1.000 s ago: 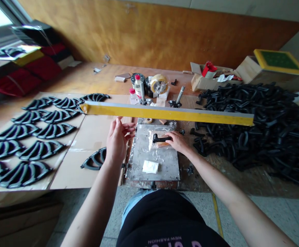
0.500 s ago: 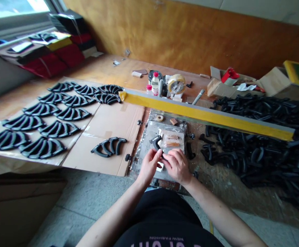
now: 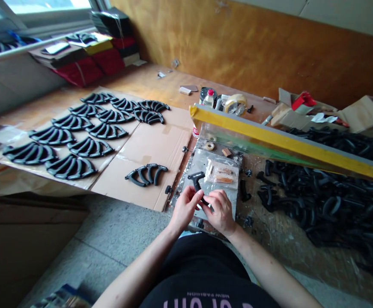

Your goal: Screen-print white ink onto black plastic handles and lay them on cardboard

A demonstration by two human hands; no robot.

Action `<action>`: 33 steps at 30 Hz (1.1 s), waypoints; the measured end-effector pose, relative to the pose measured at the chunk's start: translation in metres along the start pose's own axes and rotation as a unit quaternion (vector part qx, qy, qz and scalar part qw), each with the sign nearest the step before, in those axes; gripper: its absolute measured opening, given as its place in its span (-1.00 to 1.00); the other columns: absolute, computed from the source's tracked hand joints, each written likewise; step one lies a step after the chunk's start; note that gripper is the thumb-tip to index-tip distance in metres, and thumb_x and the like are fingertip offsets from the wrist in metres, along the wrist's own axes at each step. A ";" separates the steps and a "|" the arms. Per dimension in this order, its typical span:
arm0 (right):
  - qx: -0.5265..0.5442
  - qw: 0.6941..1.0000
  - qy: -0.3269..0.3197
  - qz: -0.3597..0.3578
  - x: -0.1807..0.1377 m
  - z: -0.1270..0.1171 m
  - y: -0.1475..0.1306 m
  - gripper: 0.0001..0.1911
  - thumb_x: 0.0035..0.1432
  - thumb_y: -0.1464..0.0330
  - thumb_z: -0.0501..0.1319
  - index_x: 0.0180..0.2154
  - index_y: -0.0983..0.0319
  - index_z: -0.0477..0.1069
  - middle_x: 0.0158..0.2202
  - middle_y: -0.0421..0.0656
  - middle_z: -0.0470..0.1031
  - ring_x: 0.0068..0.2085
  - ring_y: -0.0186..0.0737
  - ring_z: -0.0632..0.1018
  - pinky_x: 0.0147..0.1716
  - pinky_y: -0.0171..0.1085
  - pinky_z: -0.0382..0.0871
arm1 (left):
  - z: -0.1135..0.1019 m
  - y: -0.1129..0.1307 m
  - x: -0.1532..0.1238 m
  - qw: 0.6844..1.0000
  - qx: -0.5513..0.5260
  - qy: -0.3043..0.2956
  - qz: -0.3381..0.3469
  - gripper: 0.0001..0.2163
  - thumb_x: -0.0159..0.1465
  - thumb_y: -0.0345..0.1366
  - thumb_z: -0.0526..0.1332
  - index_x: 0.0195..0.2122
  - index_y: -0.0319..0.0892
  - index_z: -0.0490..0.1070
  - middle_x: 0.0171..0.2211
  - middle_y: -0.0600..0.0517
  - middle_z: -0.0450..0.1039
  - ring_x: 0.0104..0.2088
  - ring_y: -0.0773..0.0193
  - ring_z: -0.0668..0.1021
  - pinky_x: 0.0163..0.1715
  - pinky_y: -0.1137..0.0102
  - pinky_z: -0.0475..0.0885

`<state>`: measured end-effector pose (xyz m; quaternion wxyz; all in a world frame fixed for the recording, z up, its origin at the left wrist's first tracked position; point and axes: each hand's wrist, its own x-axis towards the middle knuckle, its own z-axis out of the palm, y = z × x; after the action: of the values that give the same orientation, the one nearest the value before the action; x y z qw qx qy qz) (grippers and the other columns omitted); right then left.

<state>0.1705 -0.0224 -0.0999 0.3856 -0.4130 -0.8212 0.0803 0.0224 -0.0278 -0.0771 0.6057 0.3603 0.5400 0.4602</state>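
Both my hands hold one black curved plastic handle [image 3: 197, 182] just above the near edge of a metal printing plate [image 3: 210, 171]. My left hand [image 3: 184, 208] grips its lower left side and my right hand [image 3: 220, 211] pinches its lower right end. The handle's upper end sticks up between my fingers and bears a small white print. A raised yellow-edged screen frame [image 3: 285, 143] hangs over the far side of the plate.
Rows of black handles [image 3: 77, 128] lie on cardboard at the left, with a small group [image 3: 146, 174] nearer the plate. A big heap of black handles [image 3: 340, 192] covers the right. Tape roll [image 3: 234, 102], bottle [image 3: 208, 98] and boxes [image 3: 302, 111] stand at the back.
My right hand lifted the handle off the plate and my left hand joined it; both now hold it near my body. The view has swung left.
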 end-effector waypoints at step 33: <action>0.010 0.915 -0.361 0.177 0.112 0.225 -0.028 -0.58 0.20 0.39 0.24 0.10 0.32 0.38 -0.06 0.04 0.50 -0.04 -0.11 0.51 0.04 -0.16 0.35 | -0.273 -0.080 0.047 0.914 0.187 0.276 -0.231 -0.63 0.21 0.10 0.06 -0.38 -0.14 0.32 -0.51 -0.01 0.54 -0.50 0.20 0.58 -0.51 0.34 0.47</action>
<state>-0.0452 0.0840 -0.1792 0.0462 -0.4909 -0.8169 0.2993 -0.2339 -0.0253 -0.2098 0.4436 0.1913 0.8299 0.2789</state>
